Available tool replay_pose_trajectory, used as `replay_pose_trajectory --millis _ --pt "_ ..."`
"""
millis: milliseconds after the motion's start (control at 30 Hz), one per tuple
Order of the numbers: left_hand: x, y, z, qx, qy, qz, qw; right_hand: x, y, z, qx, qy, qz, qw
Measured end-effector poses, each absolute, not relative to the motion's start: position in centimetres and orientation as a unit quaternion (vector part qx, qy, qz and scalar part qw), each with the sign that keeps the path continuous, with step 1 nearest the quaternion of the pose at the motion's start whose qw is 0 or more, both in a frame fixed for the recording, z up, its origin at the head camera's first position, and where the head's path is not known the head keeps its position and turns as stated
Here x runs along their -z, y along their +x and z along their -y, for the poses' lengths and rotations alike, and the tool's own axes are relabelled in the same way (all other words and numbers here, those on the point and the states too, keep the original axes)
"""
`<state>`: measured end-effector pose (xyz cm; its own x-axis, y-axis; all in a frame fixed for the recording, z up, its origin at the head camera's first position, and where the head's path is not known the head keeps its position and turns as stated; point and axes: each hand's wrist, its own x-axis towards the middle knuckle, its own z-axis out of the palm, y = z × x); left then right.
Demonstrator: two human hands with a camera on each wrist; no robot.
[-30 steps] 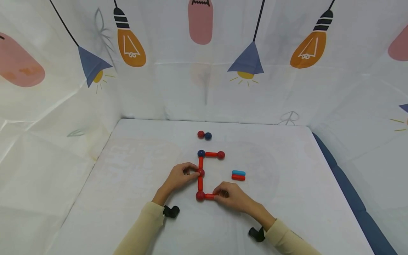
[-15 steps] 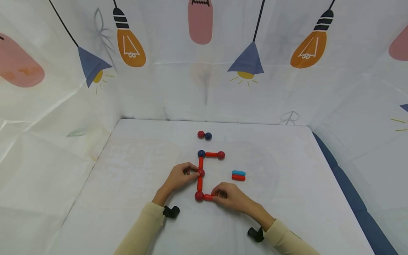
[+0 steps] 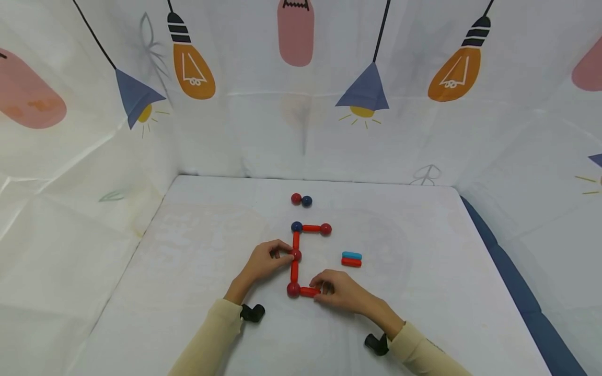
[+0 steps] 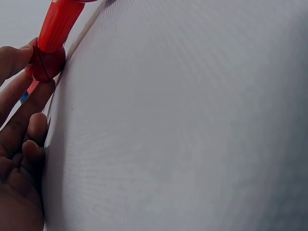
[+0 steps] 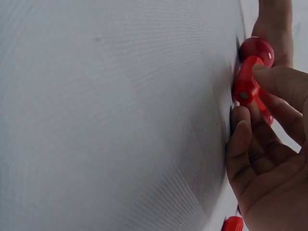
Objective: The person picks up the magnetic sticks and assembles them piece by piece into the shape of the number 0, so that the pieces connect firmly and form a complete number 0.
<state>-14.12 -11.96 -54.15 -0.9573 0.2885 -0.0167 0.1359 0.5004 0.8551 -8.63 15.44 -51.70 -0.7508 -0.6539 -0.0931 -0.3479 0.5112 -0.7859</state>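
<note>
On the white table, red magnetic rods and balls form an angular outline. My left hand (image 3: 266,262) pinches the red middle ball (image 3: 296,255) of its upright side between thumb and finger. At the near corner is a larger-looking red ball (image 3: 293,290), with a red rod (image 3: 309,292) running rightward from it. My right hand (image 3: 342,290) has thumb and forefinger on either side of that rod's free end; its grey tip (image 5: 244,95) shows in the right wrist view. A blue ball (image 3: 297,227) forms the far corner, joined by a rod to a red end ball (image 3: 326,229).
To the right lie a light-blue rod (image 3: 351,255) and a red rod (image 3: 351,262), side by side. A loose red ball (image 3: 296,198) and dark-blue ball (image 3: 307,201) sit together farther back. Printed white cloth (image 3: 263,136) rises behind the table.
The near corner ball and its rod have shifted slightly left, the rod's free end tilting toward me. My right fingers have spread a little, exposing more of the rod. The left hand stays put.
</note>
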Motion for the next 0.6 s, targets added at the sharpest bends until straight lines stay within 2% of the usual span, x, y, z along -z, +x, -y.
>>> replay_pose_trajectory --millis 600 --pt "53.94 -13.95 11.98 -0.485 0.128 -0.862 0.075 51.57 -8.84 -15.39 0.379 -0.293 -0.854 0.202"
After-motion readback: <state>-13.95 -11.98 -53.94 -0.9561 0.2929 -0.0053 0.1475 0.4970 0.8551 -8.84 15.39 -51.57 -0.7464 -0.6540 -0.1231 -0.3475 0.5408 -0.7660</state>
